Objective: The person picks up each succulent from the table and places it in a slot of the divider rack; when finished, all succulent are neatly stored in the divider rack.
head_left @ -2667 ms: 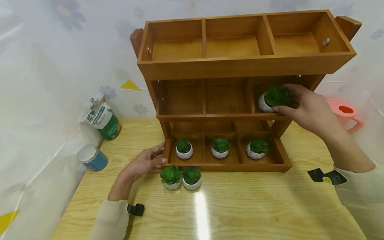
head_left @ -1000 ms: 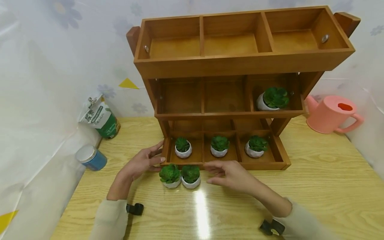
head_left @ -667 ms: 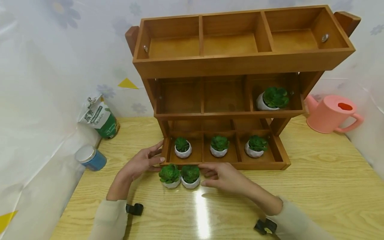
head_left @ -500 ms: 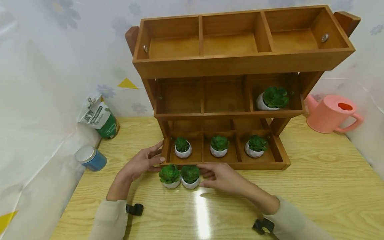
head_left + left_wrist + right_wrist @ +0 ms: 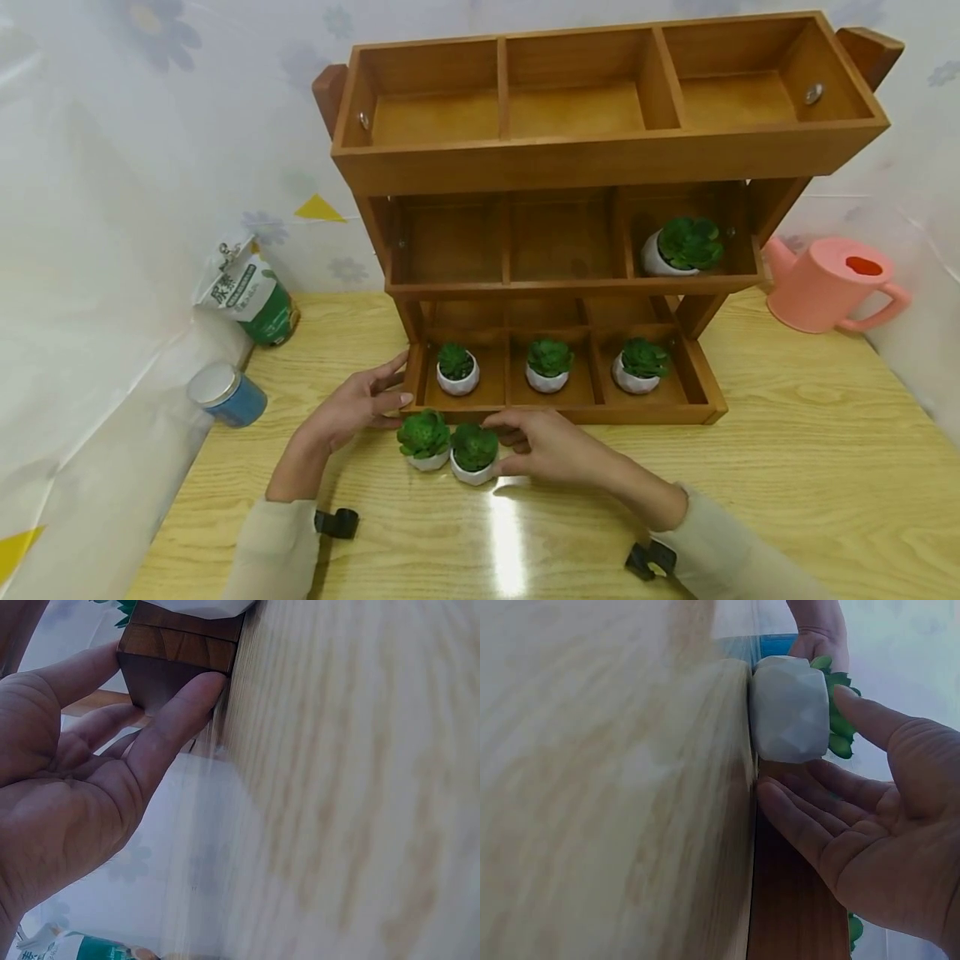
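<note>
My left hand point(image 5: 360, 407) rests its fairly straight fingers against the left end of the brown wooden rack point(image 5: 600, 415), at its lowest tier. In the left wrist view the fingertips meet the rack's corner point(image 5: 180, 646), close to the tabletop. A potted succulent point(image 5: 474, 454), with green rosette leaves and a white faceted pot, stands before the rack. My right hand point(image 5: 551, 447) holds this plant from its right side, the thumb at the front and the fingers behind. The right wrist view shows the white pot point(image 5: 791, 711) beside the thumb. Another potted succulent point(image 5: 425, 442) stands just left of it.
Three potted succulents sit in the bottom tier, one per compartment, including the middle one point(image 5: 549, 367). One more point(image 5: 682, 247) occupies the middle tier's right compartment. A pink watering can point(image 5: 825, 287) stands right; a blue jar point(image 5: 232, 400) and a clipped green-white bag point(image 5: 258, 296) stand left.
After leaving the succulent in the middle tier's right compartment, my right hand came down to the front pair. The right plant of that pair has shifted slightly toward me. My left hand stays put.
</note>
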### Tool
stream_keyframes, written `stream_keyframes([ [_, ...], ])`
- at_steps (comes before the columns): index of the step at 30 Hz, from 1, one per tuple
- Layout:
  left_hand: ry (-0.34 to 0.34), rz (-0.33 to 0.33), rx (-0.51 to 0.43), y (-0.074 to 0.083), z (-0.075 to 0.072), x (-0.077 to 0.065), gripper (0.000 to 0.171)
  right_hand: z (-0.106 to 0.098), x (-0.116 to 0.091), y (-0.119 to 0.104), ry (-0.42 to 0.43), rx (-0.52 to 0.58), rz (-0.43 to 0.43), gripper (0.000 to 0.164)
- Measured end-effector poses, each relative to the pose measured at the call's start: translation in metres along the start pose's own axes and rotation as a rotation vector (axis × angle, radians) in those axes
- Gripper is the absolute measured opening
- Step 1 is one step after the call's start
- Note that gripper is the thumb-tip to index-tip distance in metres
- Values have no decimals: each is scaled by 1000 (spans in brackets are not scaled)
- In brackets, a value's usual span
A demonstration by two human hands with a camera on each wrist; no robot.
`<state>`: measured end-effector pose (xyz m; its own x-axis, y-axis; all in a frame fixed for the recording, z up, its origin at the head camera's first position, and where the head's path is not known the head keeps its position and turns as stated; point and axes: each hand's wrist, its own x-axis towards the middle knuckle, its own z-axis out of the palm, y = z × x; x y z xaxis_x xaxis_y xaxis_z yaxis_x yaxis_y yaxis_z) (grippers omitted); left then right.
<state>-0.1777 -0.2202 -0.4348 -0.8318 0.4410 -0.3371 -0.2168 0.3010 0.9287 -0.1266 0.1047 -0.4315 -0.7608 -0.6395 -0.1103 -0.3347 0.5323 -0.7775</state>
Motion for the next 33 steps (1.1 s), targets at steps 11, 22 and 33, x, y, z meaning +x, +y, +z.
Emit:
stream_keyframes([
  [11,4,-15,-4,0,1,1,79,7,15,-5,-9,-161,-33,65],
  [22,6,-10,2,0,0,1,79,7,21,-8,-46,-186,-35,68],
  [33,-10,-3,0,0,-1,-1,80,6,19,-9,-34,-197,-29,65],
])
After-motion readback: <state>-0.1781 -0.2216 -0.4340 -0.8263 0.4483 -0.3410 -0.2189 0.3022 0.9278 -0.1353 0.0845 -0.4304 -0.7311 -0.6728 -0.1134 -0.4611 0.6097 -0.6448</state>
